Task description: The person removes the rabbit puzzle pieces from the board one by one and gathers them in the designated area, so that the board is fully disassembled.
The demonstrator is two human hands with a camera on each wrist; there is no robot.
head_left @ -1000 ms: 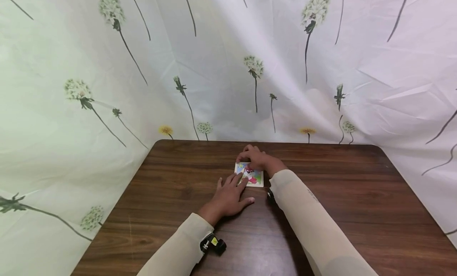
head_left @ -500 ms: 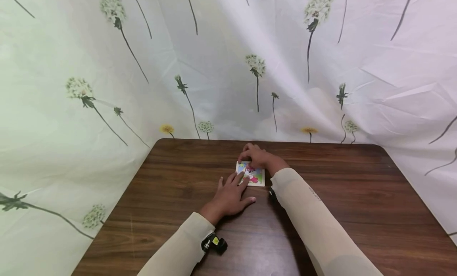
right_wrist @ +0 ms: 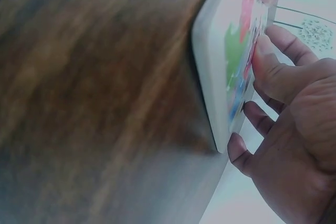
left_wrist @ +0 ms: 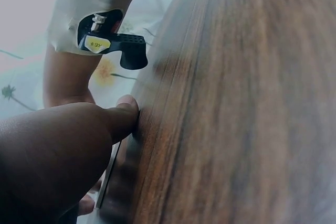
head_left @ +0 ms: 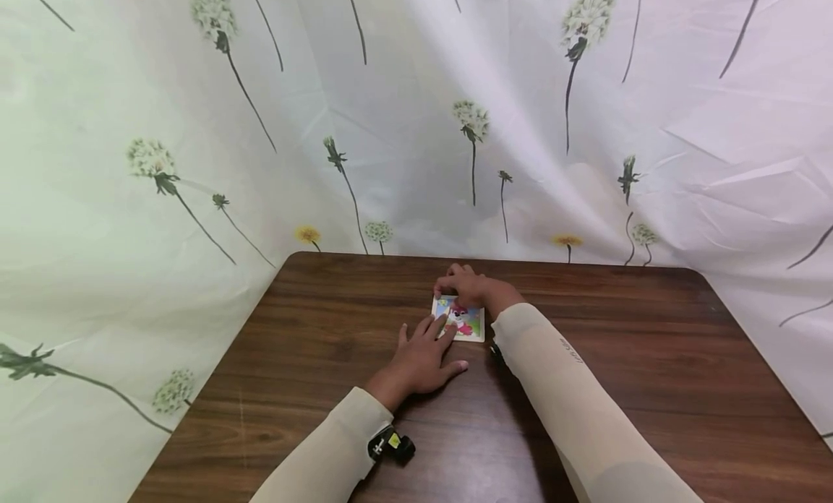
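Observation:
A small square picture board (head_left: 468, 331) with a pale rim and a pink cartoon animal lies flat on the table. My left hand (head_left: 419, 360) rests at its near left part, with spread, straight fingers on the picture and the thumb on the wood. Over the far side of the board bends my right hand (head_left: 463, 286). In the right wrist view, the right thumb (right_wrist: 268, 66) touches the picture while the curled fingers lie along the board's edge. Part of the picture is hidden under both hands. In the left wrist view the left thumb (left_wrist: 123, 116) shows at the table surface.
The brown wooden table (head_left: 312, 329) extends around the board on all sides. A pale curtain (head_left: 403, 127) printed with dandelions hangs right behind the table's far edge. Each wrist wears a small black camera, the left one (head_left: 390, 445) fully visible in the head view.
Both hands keep nearly the same place on the board. The whole head view has shifted slightly to the right.

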